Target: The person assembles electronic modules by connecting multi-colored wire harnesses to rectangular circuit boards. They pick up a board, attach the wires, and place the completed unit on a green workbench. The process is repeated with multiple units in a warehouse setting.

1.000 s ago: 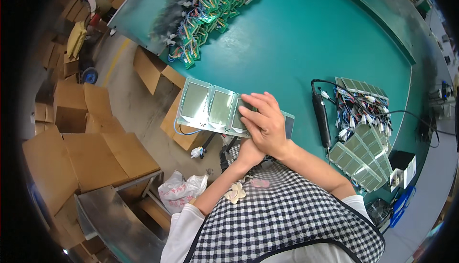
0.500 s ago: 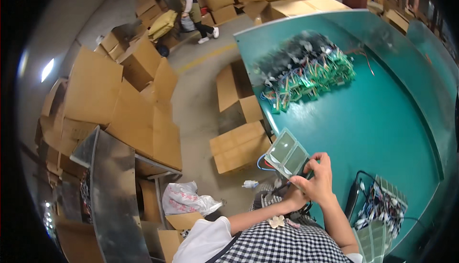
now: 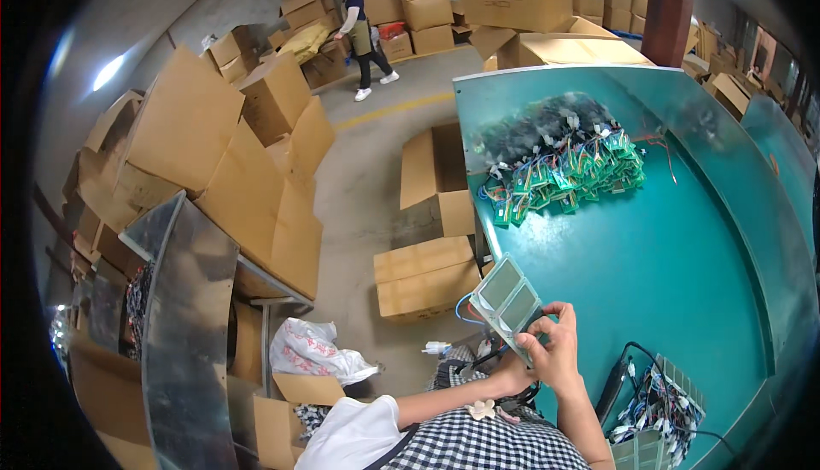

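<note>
My right hand (image 3: 553, 342) pinches the near corner of a flat panel (image 3: 510, 292) between thumb and fingers. The panel has a pale green frame, several greyish translucent windows, and blue wire at its left side. It is held tilted at the left edge of the green table. My left hand (image 3: 512, 373) is just below, close to the right wrist and dark wires; its fingers are mostly hidden. A white connector (image 3: 436, 348) hangs to the left of the panel. On the table at lower right lie several similar panels (image 3: 636, 451) with a tangle of wires (image 3: 658, 402).
A heap of green circuit boards (image 3: 581, 175) with wires covers the far left of the green table (image 3: 649, 274), which has a raised rim. Cardboard boxes (image 3: 427, 278) stand left of it. A metal bench (image 3: 188, 325) and white bag (image 3: 316, 350) are further left. A person (image 3: 363, 35) walks at the back.
The view has shifted, so the table and heap sit lower in the picture. The panel stays in my right hand, with the hands close together. The person at the back has turned sideways.
</note>
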Demonstrator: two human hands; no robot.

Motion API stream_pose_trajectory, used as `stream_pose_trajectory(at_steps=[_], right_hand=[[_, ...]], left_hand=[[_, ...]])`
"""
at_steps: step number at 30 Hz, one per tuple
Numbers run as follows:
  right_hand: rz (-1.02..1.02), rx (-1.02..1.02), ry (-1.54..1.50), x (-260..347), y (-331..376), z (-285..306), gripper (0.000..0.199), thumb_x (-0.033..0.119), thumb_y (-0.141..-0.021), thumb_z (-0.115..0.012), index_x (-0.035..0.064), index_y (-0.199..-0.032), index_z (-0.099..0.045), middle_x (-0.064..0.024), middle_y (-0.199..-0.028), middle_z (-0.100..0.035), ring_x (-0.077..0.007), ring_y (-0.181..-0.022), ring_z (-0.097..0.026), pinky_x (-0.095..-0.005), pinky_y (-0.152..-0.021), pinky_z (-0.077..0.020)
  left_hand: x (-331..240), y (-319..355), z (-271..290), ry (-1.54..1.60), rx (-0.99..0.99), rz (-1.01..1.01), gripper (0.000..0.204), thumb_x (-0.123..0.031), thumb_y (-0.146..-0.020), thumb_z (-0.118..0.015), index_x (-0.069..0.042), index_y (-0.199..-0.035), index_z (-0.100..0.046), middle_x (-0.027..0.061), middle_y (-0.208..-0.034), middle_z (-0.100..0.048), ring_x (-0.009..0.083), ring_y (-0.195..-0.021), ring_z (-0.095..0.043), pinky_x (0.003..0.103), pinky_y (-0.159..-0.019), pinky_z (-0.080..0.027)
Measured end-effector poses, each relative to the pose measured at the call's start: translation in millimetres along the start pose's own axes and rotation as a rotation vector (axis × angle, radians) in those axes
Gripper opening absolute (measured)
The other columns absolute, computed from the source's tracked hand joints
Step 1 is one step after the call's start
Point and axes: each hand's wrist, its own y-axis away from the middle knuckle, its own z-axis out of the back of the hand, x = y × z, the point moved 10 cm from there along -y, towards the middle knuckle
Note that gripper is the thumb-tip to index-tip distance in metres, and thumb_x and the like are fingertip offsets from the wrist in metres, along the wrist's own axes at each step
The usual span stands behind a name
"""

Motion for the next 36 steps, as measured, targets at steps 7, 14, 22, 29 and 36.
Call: stream_pose_trajectory(at_steps=[7,14,22,29,36], right_hand=[[0.095,0.040,0.024,13,2,-1,0.029,0.019,-0.057,-0.076,0.0037,-0.072,-0.057,-0.0183,-0.099,-0.049,-0.0328,-0.095,-0.045,-0.0403,-0.078,-0.0389],[0.118,0.133,0.058,8,2,-4,0.037,0.022,-0.051,-0.081,0.0049,-0.071,-0.055,-0.0166,-0.102,-0.048,-0.0317,-0.097,-0.046,-0.0389,-0.079,-0.0396],[0.058,0.123,-0.066,-2,2,-9,0.024,0.012,-0.055,-0.078,0.0049,-0.070,-0.060,-0.0151,-0.103,-0.048,-0.0303,-0.097,-0.048,-0.0386,-0.082,-0.0399],[0.060,0.100,-0.092,-5,3,-12,0.020,0.006,-0.056,-0.075,0.0037,-0.071,-0.062,-0.0173,-0.103,-0.049,-0.0315,-0.098,-0.047,-0.0391,-0.081,-0.0402],[0.039,0.083,-0.128,-7,5,-14,0.019,0.007,-0.058,-0.074,0.0032,-0.070,-0.060,-0.0170,-0.103,-0.049,-0.0308,-0.098,-0.048,-0.0397,-0.085,-0.0398]], left_hand=[[37,10,-11,-0.076,0.031,0.085,0.050,-0.012,-0.070,-0.064,0.001,-0.113,-0.041,0.0180,-0.114,-0.048,0.0276,-0.108,-0.048,0.039,-0.088,-0.039],[18,20,4,-0.015,0.058,0.217,0.040,-0.018,-0.072,-0.066,0.001,-0.103,-0.049,0.0165,-0.100,-0.055,0.0267,-0.096,-0.054,0.039,-0.078,-0.042],[0,18,14,0.011,-0.072,0.027,0.045,-0.014,-0.069,-0.067,0.000,-0.108,-0.047,0.0155,-0.095,-0.058,0.0284,-0.089,-0.058,0.038,-0.075,-0.045],[5,20,15,-0.013,-0.086,0.062,0.047,-0.014,-0.069,-0.067,0.000,-0.109,-0.046,0.0165,-0.099,-0.056,0.0292,-0.093,-0.056,0.039,-0.077,-0.044],[9,19,14,0.043,-0.101,0.029,0.045,-0.014,-0.070,-0.068,0.001,-0.107,-0.048,0.0154,-0.100,-0.056,0.0270,-0.092,-0.056,0.039,-0.078,-0.044]])
